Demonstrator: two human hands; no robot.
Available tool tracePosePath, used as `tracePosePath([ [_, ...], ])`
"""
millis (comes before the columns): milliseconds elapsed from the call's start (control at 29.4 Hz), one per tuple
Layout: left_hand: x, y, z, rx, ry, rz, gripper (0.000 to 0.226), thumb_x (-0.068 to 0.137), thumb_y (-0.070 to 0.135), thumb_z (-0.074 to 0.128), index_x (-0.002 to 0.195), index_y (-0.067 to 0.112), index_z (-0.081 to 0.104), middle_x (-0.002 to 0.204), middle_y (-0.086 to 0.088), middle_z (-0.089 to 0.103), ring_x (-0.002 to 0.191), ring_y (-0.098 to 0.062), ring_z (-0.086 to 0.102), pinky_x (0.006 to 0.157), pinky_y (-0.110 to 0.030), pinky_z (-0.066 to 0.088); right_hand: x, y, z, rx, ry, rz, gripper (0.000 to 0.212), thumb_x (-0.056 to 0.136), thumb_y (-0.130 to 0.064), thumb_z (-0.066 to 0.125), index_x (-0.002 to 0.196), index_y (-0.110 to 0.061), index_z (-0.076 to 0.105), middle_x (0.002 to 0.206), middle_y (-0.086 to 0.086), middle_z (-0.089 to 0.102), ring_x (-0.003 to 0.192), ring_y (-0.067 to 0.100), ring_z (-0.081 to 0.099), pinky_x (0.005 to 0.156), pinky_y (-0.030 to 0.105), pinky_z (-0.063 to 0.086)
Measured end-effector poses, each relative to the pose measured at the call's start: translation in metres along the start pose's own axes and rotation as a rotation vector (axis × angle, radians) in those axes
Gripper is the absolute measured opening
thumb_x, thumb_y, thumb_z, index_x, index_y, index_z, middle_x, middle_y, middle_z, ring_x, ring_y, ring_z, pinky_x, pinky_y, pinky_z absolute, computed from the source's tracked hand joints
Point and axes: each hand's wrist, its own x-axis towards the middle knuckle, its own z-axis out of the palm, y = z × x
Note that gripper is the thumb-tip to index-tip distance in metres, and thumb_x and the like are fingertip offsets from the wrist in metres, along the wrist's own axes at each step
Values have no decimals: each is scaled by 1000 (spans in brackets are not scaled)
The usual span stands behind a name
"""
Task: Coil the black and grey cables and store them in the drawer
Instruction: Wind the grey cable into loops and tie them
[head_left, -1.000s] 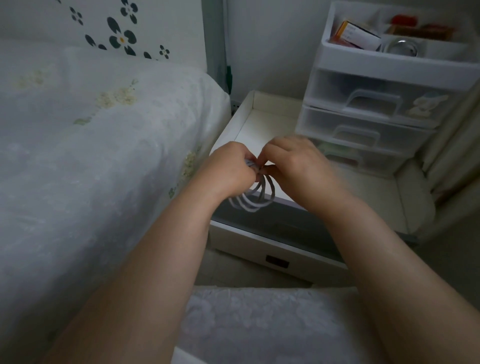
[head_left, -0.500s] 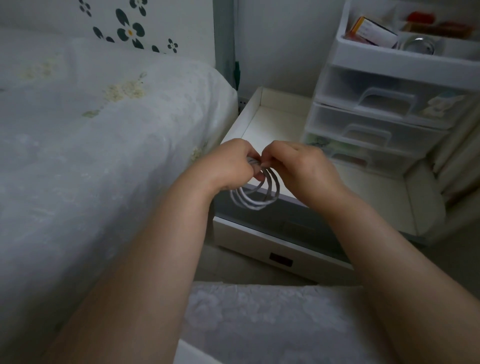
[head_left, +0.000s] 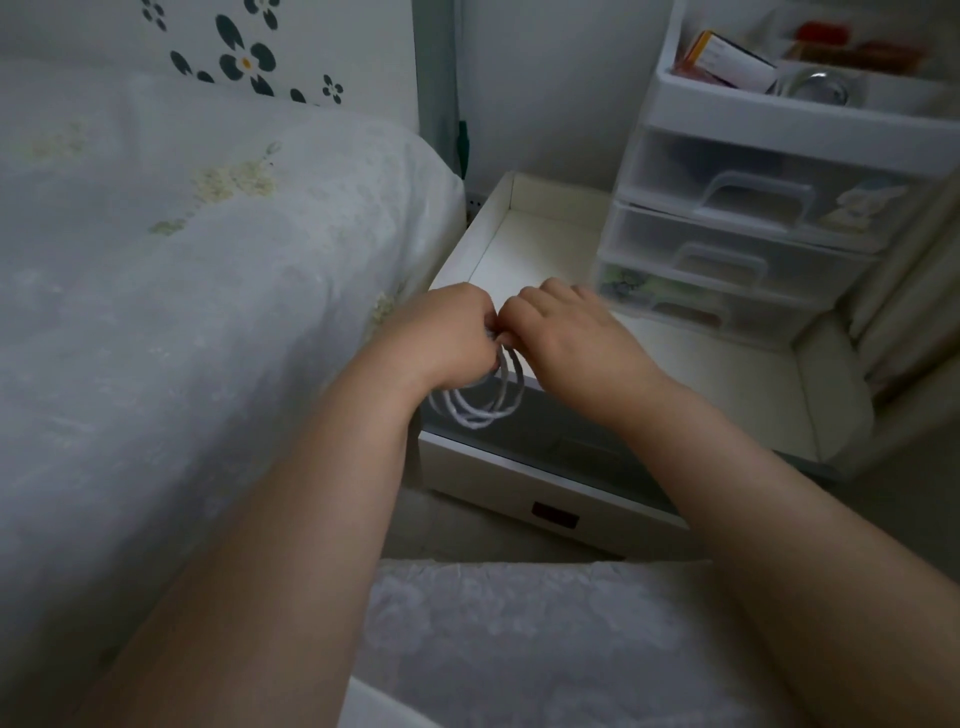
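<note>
A grey cable (head_left: 480, 410), wound into several loops, hangs below my two hands at the front left corner of the bedside table. My left hand (head_left: 441, 338) grips the top of the coil with curled fingers. My right hand (head_left: 566, 338) pinches the same spot from the right side, knuckles almost touching the left hand. Under the coil the drawer (head_left: 524, 488) of the bedside table stands pulled out, its inside dark. No black cable shows in this view.
A bed with a white floral cover (head_left: 182, 312) fills the left side. A clear plastic drawer unit (head_left: 753, 218) stands on the white bedside table top (head_left: 545, 244), its open top tray holding boxes. A white cushion (head_left: 519, 644) lies close in front.
Both hands have stayed together at the top of the coil, working it. The loops hang a little lower and wider than a second ago. The camera has shifted slightly.
</note>
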Motion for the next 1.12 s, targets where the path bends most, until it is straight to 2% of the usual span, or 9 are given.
tracePosePath([
  [102, -2, -1, 2, 95, -25, 49, 9, 90, 17, 54, 88, 9, 60, 83, -9, 60, 78, -26, 59, 64, -35, 46, 0, 4, -3, -109, -16, -176, 17, 86, -15, 49, 93, -9, 63, 78, 8, 60, 72, 29, 55, 65, 35, 41],
  [204, -4, -1, 6, 136, -97, 99, 7, 89, 16, 56, 85, 11, 57, 80, -7, 58, 76, -24, 58, 63, -34, 46, -2, 12, -15, -121, -107, -386, 26, 86, -13, 40, 95, -7, 64, 83, 10, 63, 74, 29, 57, 66, 37, 47],
  [306, -6, -1, 8, 124, -136, 144, 12, 88, 15, 59, 78, 16, 54, 77, -5, 58, 72, -21, 57, 58, -31, 43, -3, 16, -25, -120, -211, -491, 34, 88, -13, 32, 100, -5, 63, 92, 13, 64, 77, 31, 59, 68, 40, 50],
  [409, -7, -3, 7, 68, -148, 173, 22, 90, 16, 61, 71, 23, 50, 75, -1, 58, 71, -18, 57, 59, -30, 43, -3, 16, -31, -92, -230, -478, 34, 90, -16, 32, 103, -4, 61, 96, 16, 63, 77, 32, 59, 65, 43, 51],
  [579, -10, -3, 5, -91, -155, 206, 23, 91, 17, 62, 75, 29, 50, 76, 12, 59, 75, -4, 57, 69, -28, 45, -10, 9, -32, 55, -174, -345, 27, 93, -26, 43, 99, -4, 57, 91, 16, 58, 70, 31, 55, 60, 43, 50],
  [783, -12, 0, 5, -115, -149, 220, 10, 90, 20, 64, 84, 23, 57, 83, 6, 61, 79, -9, 59, 69, -28, 48, -14, 14, -41, 73, -180, -371, 38, 97, -33, 37, 100, -2, 58, 87, 15, 59, 68, 28, 56, 56, 40, 50],
  [885, -13, 0, 3, -97, -151, 228, 13, 90, 19, 63, 83, 27, 55, 84, 7, 60, 79, -8, 57, 68, -28, 46, -13, 16, -43, 64, -178, -399, 28, 95, -24, 40, 100, -2, 57, 86, 15, 60, 68, 28, 56, 51, 35, 47],
  [988, -15, 0, -1, -96, -150, 237, 11, 91, 19, 62, 87, 25, 55, 86, 8, 59, 80, -9, 57, 68, -27, 45, -9, 18, -45, 30, -164, -426, 18, 84, -5, 59, 101, -1, 57, 86, 16, 60, 68, 30, 57, 50, 35, 47],
  [1124, -17, 1, -2, -94, -130, 242, 7, 92, 18, 60, 93, 20, 54, 87, 10, 58, 87, -13, 57, 69, -24, 44, -3, 16, -51, -21, -147, -472, 17, 85, -10, 47, 97, -2, 57, 83, 16, 60, 64, 30, 56, 46, 33, 45],
])
